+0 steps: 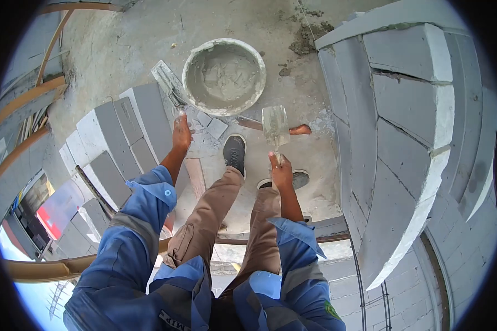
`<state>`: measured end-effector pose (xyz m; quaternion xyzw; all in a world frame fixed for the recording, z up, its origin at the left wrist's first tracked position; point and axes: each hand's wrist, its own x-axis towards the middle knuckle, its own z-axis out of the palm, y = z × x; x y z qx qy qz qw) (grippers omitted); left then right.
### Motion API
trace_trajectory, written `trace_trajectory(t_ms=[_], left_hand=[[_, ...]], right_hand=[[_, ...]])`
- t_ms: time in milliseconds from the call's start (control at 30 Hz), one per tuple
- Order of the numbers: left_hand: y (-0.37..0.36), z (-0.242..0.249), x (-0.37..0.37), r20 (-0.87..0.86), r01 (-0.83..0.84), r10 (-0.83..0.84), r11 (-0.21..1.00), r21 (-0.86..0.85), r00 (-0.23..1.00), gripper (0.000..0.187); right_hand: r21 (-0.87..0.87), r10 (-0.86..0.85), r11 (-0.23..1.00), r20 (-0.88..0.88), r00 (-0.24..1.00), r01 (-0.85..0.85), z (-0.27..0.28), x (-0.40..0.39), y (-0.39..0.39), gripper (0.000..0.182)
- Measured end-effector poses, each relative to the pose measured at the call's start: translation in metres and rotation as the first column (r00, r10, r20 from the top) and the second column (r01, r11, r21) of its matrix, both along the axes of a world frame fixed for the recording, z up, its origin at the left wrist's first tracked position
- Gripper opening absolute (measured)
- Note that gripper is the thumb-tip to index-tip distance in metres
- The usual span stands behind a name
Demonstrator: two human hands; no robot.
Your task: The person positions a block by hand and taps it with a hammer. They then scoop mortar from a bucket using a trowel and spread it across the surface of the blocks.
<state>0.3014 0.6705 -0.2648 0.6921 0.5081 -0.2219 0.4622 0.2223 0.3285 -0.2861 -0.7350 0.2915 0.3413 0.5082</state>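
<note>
My right hand [281, 170] is closed around the handle of a trowel [274, 124], whose wide blade is smeared with grey mortar. Below that blade on the floor lies a tool with a reddish-brown handle [300, 129]; the trowel hides its middle. My left hand [181, 133] hangs loosely with thumb and fingers apart, and no object shows in it. Just beyond its fingertips, a mortar-coated plastering trowel [167, 80] leans between the blocks and a round tub. Wet grey mortar [229, 77] partly fills the tub [189, 83].
Stacked grey blocks [113, 140] stand on the left. A block wall with mortared joints [400, 110] rises close on the right. Broken block pieces [217, 128] lie near my shoes [234, 151]. Spilled mortar [310, 38] sits on the floor at the far right.
</note>
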Motion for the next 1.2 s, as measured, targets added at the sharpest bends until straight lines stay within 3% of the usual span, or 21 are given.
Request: trace_trajectory(t_ms=[33,67,100,167,200,267,333,367,467,533,600,667,700,767,867,933,1000,1067,1100,1167,1200], left_hand=[[0.012,-0.025,-0.024,0.099,0.197,-0.208,0.975,0.105,0.973,0.085],[0.018,-0.042,-0.038,0.180,0.377,-0.418,0.899,0.223,0.890,0.080],[0.004,-0.023,-0.033,0.187,0.425,-0.462,0.881,0.207,0.867,0.072],[-0.033,0.028,-0.016,0.216,0.555,-0.578,0.816,0.160,0.787,0.065],[-0.058,0.063,-0.002,0.221,0.651,-0.680,0.733,0.197,0.699,0.064],[-0.105,0.118,0.018,0.245,0.795,-0.823,0.563,0.227,0.513,0.062],[-0.159,0.157,0.044,0.362,0.837,-0.928,0.266,0.478,0.088,0.061],[-0.209,0.214,0.055,0.443,0.881,-0.885,0.317,0.350,0.143,0.048],[-0.319,0.305,0.070,0.539,0.891,-0.821,0.089,0.446,-0.187,0.041],[-0.385,0.341,0.067,0.589,0.863,-0.733,0.007,0.506,-0.339,0.038],[-0.448,0.365,0.055,0.568,0.743,-0.569,-0.120,0.658,-0.595,0.037],[-0.503,0.365,0.037,0.501,0.633,-0.452,-0.206,0.746,-0.738,0.038],[-0.529,0.365,0.026,0.439,0.533,-0.360,-0.224,0.816,-0.823,0.038],[-0.572,0.360,0.000,0.364,0.457,-0.314,-0.307,0.835,-0.877,0.039],[-0.611,0.334,-0.025,0.262,0.375,-0.304,-0.413,0.830,-0.916,0.045],[-0.624,0.316,-0.032,0.202,0.375,-0.364,-0.501,0.780,-0.909,0.046],[-0.624,0.300,-0.037,0.157,0.349,-0.388,-0.494,0.796,-0.908,0.045],[-0.625,0.296,-0.041,0.111,0.317,-0.404,-0.491,0.811,-0.908,0.045],[-0.624,0.299,-0.044,0.098,0.304,-0.409,-0.478,0.824,-0.907,0.044],[-0.624,0.297,-0.045,0.082,0.280,-0.412,-0.448,0.849,-0.908,0.039],[-0.623,0.299,-0.046,0.079,0.274,-0.400,-0.458,0.845,-0.913,0.039]], right_hand=[[-0.172,0.029,0.985,0.109,0.994,-0.010,0.003,-0.036,-0.017,0.050],[-0.188,-0.153,0.967,0.114,0.982,0.173,0.035,-0.057,-0.029,0.051],[-0.205,-0.343,0.909,0.123,0.931,0.362,0.068,-0.082,-0.038,0.051],[-0.328,-0.379,0.877,-0.026,0.925,0.351,0.097,-0.155,-0.065,0.043],[-0.356,-0.461,0.830,-0.009,0.887,0.428,0.118,-0.175,-0.072,0.043],[-0.243,-0.736,0.675,-0.148,0.661,0.697,0.155,-0.220,-0.070,0.038],[-0.244,-0.859,0.512,-0.109,0.501,0.824,0.162,-0.250,-0.063,0.035],[-0.248,-0.915,0.400,-0.153,0.372,0.882,0.173,-0.250,-0.061,0.040],[-0.215,-0.975,0.105,-0.215,0.058,0.971,0.167,-0.266,-0.057,0.044],[-0.182,-0.969,-0.065,-0.225,-0.106,0.981,0.168,-0.256,-0.066,0.035],[-0.052,-0.929,-0.270,-0.247,-0.275,0.961,0.158,-0.252,-0.077,0.033],[0.009,-0.910,-0.356,-0.229,-0.344,0.935,0.152,-0.246,-0.097,0.031],[0.019,-0.905,-0.378,-0.218,-0.365,0.926,0.156,-0.241,-0.110,0.029],[0.042,-0.887,-0.428,-0.210,-0.411,0.903,0.161,-0.238,-0.141,0.028],[0.146,-0.925,-0.374,-0.129,-0.357,0.916,0.165,-0.247,-0.179,0.026],[0.168,-0.964,-0.266,-0.066,-0.259,0.949,0.175,-0.260,-0.203,0.026],[0.161,-0.965,-0.260,-0.039,-0.258,0.952,0.178,-0.273,-0.216,0.027],[0.000,-0.990,-0.084,0.115,-0.083,0.996,0.181,-0.282,-0.222,0.031],[0.001,-0.989,-0.099,0.111,-0.098,0.995,0.182,-0.283,-0.220,0.031],[-0.271,-0.944,0.038,0.305,0.124,0.962,0.183,-0.281,-0.210,0.036],[-0.271,-0.948,0.028,0.297,0.111,0.962,0.198,-0.277,-0.207,0.036]])
